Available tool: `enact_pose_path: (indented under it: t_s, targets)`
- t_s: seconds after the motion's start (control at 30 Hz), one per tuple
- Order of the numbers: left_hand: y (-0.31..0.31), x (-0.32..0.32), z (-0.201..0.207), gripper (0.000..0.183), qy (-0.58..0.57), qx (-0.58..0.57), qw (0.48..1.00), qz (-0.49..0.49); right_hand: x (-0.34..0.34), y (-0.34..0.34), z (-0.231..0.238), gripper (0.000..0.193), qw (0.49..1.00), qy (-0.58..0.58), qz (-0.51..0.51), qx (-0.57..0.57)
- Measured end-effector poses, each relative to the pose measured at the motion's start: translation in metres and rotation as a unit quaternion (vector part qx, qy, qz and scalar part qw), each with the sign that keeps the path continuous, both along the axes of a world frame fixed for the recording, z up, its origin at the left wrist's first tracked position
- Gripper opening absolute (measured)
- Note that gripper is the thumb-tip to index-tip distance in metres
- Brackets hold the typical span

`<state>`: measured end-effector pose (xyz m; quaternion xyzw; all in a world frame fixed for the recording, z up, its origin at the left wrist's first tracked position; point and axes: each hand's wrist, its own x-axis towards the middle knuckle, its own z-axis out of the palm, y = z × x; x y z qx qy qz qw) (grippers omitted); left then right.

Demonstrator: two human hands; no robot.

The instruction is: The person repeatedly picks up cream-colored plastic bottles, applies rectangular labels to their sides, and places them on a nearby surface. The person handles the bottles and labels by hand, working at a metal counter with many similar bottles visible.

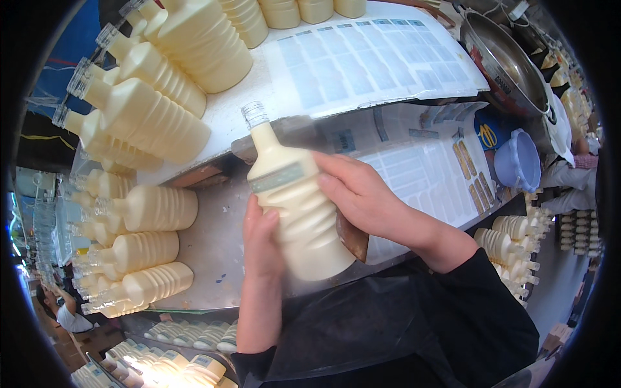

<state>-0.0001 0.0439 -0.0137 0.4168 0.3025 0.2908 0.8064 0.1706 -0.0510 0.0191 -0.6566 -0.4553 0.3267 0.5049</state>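
A cream-coloured bottle point(304, 220) with ribbed sides and a clear threaded neck stands tilted before me, its neck pointing up and left. Across its shoulder runs a greyish-green label strip point(278, 176). My left hand point(261, 236) is wrapped round the bottle's left side, thumb on the front. From the right, my right hand point(359, 194) grips the upper side, its thumb and fingers beside the strip. Below the right hand shows a brown wedge-shaped piece point(352, 238), partly hidden by the bottle; I cannot tell whether the hand touches it.
Similar cream bottles point(149, 123) crowd the left and far left. Label sheets point(362, 61) lie on the raised white board, with more strips point(475, 178) on the lower surface. A lilac bucket point(517, 160) and a metal pan point(508, 58) stand at the right. Another person point(68, 313) is far left.
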Motion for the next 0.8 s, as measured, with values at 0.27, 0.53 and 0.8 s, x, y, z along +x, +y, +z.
enact_pose_path:
  t_s: [0.27,0.53,0.8]
  targets:
    - [-0.010,0.008,0.018,0.066,0.066,0.049,0.997,-0.008,0.017,0.002,-0.013,0.041,0.975,0.219,0.017,-0.026]
    - [0.004,0.014,0.027,0.058,0.094,0.099,0.987,0.083,0.029,0.009,-0.012,0.038,0.982,0.189,-0.008,-0.022]
    - [0.018,0.020,0.002,0.030,-0.004,0.008,0.993,0.114,0.024,0.022,-0.018,0.030,0.983,0.180,-0.017,-0.024]
